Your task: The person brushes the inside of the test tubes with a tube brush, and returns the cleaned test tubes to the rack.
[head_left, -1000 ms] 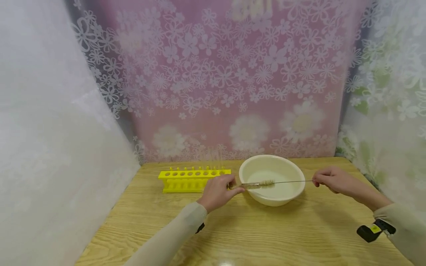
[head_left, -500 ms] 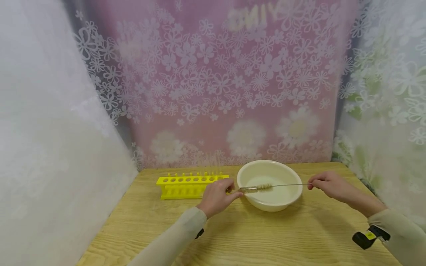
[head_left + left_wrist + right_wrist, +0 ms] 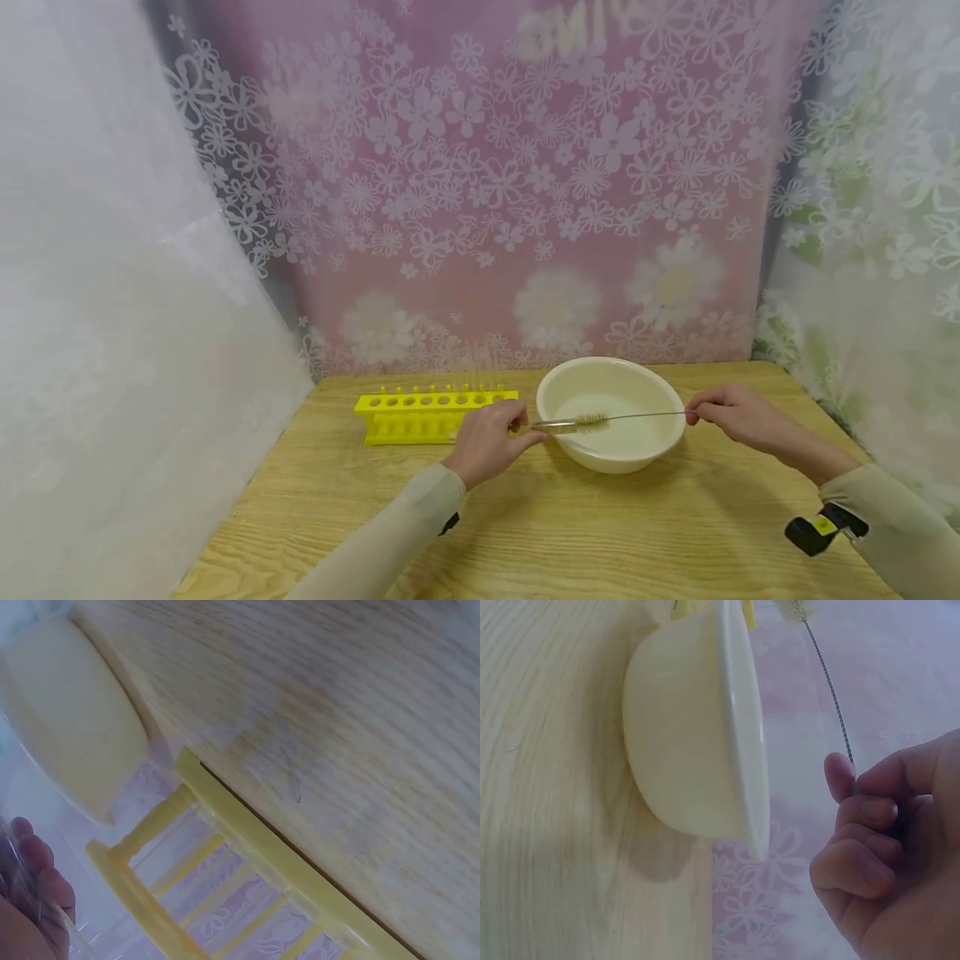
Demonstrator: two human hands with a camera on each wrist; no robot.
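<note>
A white sheet (image 3: 150, 292) is hanging past the left edge of the table (image 3: 600, 533). Near the back left corner, a yellow rack (image 3: 417, 408) is standing upright, with its long side running along the back edge. Some clear tubes (image 3: 474, 362) are poking up at its right end. Behind all this, a pink sheet (image 3: 510, 208) with white flowers is hanging along the back edge.

Next comes the left hand (image 3: 487, 437), and it is covering the rack's right end in the head view. Its fingers are curling round a clear tube (image 3: 557, 427). The tube is lying sideways in the air — its open end is pointing right, over the left rim of the bowl (image 3: 611, 458). The brush (image 3: 592, 422) is meeting that open end, and its fuzzy part is showing above the bowl. I cannot tell how far in it is going.

The cream bowl is sitting near the back edge, right of the middle. Toward the right edge, the right hand (image 3: 738, 417) is pinching the brush's thin wire between thumb and finger — the other fingers are curling in. A pale flowery sheet (image 3: 885, 250) is hanging past the right edge.
</note>
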